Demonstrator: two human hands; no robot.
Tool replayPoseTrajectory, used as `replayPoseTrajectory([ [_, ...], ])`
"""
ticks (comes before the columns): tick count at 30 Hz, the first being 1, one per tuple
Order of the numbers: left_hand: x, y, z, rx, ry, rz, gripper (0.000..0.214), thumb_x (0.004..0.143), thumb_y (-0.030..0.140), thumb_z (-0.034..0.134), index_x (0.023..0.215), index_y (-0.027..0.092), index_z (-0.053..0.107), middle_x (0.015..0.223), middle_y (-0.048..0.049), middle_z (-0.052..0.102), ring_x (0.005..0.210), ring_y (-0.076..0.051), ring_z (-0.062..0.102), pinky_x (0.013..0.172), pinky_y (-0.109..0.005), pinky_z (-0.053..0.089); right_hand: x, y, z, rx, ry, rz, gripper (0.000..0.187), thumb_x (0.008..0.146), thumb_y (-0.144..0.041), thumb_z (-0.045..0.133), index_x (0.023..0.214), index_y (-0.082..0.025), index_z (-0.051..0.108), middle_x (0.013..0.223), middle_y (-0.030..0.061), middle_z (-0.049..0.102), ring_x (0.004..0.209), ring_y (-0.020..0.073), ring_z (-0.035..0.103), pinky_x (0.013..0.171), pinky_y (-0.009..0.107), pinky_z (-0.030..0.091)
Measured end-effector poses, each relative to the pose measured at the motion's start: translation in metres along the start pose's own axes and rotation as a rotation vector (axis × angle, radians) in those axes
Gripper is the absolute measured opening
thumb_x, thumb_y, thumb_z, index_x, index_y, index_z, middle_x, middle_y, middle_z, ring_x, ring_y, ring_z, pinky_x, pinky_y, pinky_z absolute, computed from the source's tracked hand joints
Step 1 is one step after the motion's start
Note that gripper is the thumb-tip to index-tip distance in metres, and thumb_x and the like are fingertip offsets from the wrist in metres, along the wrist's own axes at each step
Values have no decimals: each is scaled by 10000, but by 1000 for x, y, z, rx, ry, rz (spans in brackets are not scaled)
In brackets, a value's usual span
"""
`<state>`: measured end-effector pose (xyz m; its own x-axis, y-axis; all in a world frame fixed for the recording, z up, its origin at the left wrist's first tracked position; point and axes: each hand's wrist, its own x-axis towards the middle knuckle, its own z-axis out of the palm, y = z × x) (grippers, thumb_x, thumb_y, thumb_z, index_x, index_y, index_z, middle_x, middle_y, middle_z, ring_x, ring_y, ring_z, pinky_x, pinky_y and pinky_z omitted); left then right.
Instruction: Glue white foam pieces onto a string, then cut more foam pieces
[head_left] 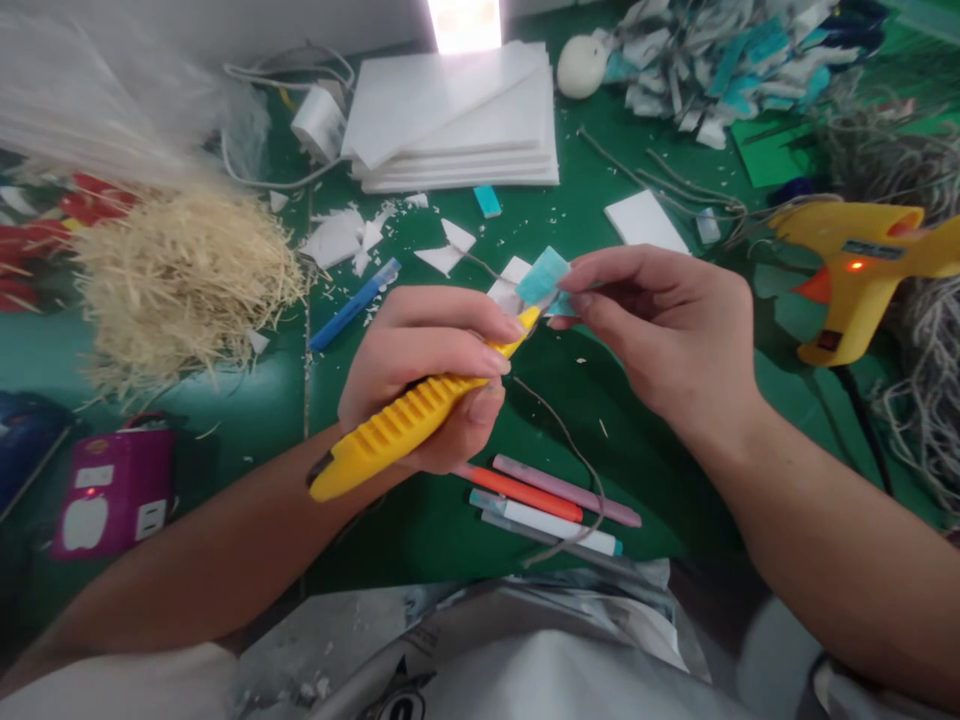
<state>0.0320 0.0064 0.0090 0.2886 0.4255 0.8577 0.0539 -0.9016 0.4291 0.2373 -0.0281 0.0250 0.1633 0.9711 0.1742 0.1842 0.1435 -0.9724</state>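
Remotely, I watched the left hand [427, 365] clench a yellow cutter [405, 425] while the right hand [671, 325] pinched a blue piece [543, 277] just beside its tip, above the green table [420, 530]. The piece seemed light and easily creased, best held by 1 edge.

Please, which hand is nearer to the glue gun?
The right hand: it is to the glue gun's left, not touching it. The left hand is farther left, holding the yellow knife.
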Motion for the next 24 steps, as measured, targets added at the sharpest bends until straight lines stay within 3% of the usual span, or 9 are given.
replayPoseTrajectory([
  [6, 0, -1, -3, -21, -60, 26, 134, 1081, 311, 570, 1047, 187, 609, 1002, -40, 710, 935, -138, 767, 822, -266, 721, 0, -1, 2, 38, 8, -6, 146, 860, -121, 764, 835, -260, 802, 893, -44, 800, 746, 128, 771, 792, 295, 709],
  [13, 3, -1, -9, -27, -138, 15, 78, 1034, 280, 633, 1011, 205, 632, 1034, -50, 737, 947, -177, 779, 850, -305, 733, -1, -2, 3, 49, 37, 19, 165, 853, -104, 766, 823, -263, 798, 906, -36, 802, 765, 140, 774, 804, 309, 721],
  [18, 2, -3, -6, -4, -99, -13, 94, 1038, 318, 628, 990, 237, 631, 1039, -20, 746, 938, -153, 779, 823, -274, 726, 1, -2, 2, 43, -2, 54, 148, 846, -115, 794, 864, -262, 794, 856, -31, 794, 721, 149, 778, 743, 302, 714],
  [24, 1, -3, -5, -9, -92, 26, 120, 1044, 330, 627, 994, 221, 634, 1044, -35, 748, 948, -155, 785, 820, -264, 725, 7, 6, -4, 24, -8, 60, 269, 780, -80, 823, 967, -273, 796, 894, -35, 769, 735, 146, 762, 747, 310, 701],
])
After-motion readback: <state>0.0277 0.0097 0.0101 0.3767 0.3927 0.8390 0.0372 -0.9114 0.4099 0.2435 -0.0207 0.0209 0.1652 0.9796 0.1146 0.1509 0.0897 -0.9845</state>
